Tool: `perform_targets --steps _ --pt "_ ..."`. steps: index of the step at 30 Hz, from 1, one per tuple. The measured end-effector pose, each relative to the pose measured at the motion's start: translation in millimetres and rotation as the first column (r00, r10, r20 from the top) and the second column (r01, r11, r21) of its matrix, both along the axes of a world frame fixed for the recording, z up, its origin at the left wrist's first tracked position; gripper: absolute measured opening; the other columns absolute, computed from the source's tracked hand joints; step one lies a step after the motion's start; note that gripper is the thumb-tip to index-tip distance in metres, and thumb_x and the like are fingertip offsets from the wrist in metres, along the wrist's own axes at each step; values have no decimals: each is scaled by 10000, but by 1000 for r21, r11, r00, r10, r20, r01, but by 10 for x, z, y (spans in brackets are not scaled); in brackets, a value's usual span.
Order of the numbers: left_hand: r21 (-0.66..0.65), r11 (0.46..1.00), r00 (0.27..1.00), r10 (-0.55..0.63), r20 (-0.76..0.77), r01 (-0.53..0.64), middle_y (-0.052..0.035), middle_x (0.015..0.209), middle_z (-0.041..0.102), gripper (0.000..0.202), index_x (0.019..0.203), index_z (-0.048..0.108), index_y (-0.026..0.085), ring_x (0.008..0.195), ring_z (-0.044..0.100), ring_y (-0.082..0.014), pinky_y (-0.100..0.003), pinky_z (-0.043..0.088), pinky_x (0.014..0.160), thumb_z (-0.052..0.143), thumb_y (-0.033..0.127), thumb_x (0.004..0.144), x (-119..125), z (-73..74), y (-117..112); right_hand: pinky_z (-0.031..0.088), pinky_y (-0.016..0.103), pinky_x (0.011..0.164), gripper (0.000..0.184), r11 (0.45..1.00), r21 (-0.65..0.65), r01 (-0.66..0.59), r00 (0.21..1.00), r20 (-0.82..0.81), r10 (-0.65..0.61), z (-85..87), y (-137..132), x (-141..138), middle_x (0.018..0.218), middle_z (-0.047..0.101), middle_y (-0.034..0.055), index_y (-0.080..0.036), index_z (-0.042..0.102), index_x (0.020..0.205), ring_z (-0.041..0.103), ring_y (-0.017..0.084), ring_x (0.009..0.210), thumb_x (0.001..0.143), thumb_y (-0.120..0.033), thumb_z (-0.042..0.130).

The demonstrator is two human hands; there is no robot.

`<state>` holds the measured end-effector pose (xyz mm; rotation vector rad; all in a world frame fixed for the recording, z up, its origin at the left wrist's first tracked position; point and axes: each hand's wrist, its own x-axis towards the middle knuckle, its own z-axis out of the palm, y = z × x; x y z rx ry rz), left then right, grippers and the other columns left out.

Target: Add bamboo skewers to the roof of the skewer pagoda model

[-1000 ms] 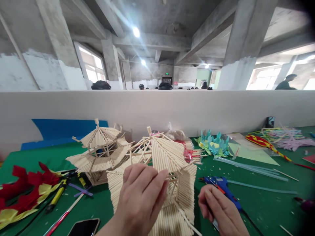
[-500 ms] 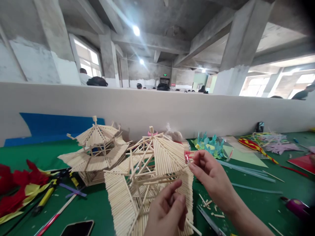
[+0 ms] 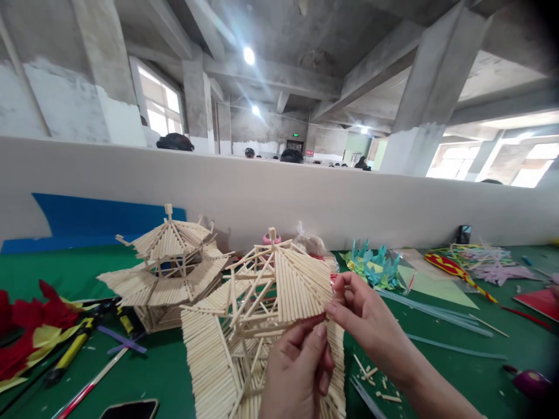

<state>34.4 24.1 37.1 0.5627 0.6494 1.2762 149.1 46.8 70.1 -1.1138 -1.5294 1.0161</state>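
My right hand (image 3: 364,314) has thumb and forefinger drawn together at the upper roof's corner; whether they grip a stick I can't tell. My left hand (image 3: 297,372) sits just under that eave, fingers curled in, and I can't tell if it holds anything. Both are at the model (image 3: 209,366), in front of me; from its middle, the right hand lies at three o'clock, the left at five.

I judge it well along: one panel of the upper roof (image 3: 301,285) is closely covered and the lower left slope is filled, while the upper left is bare frame. At ten o'clock, the other model (image 3: 170,241) looks further on, its visible roof faces covered.

My left hand hides the model's lower front. At eight, the phone (image 3: 131,410) is cut off; at four, the scraps (image 3: 388,398) are too small to read.
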Motion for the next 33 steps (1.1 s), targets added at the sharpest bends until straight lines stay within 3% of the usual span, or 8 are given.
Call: perform_targets --steps 5,14,22,33 --pt "-3 1000 1000 -12 4 12 27 372 523 366 756 698 97 290 355 5 -108 202 335 809 332 498 -3 8 18 324 228 528 199 1000 -10 24 1000 4 -24 -20 18 -17 654 403 -75 -215 360 818 363 82 554 751 -214 548" --pt "-13 1000 999 -16 29 16 27 374 525 361 753 701 107 292 354 3 -107 202 330 810 335 495 -5 -27 25 298 224 512 246 998 -32 46 998 -42 -48 -51 16 -39 617 392 -90 -227 367 840 348 90 528 712 -271 573" --pt "-18 999 999 -29 15 29 20 378 534 378 768 704 109 289 360 3 -110 190 331 812 342 491 -19 -28 28 267 219 489 253 996 -23 90 996 11 -90 -31 -43 -23 529 348 -112 -221 375 865 318 92 492 727 -306 570" --pt "11 999 999 -44 13 43 23 388 538 342 794 699 111 288 361 2 -112 203 336 792 319 539 -23 -56 34 302 232 532 271 999 -42 25 997 -75 -28 -90 -22 -35 581 381 -87 -220 375 843 365 103 539 739 -379 568"
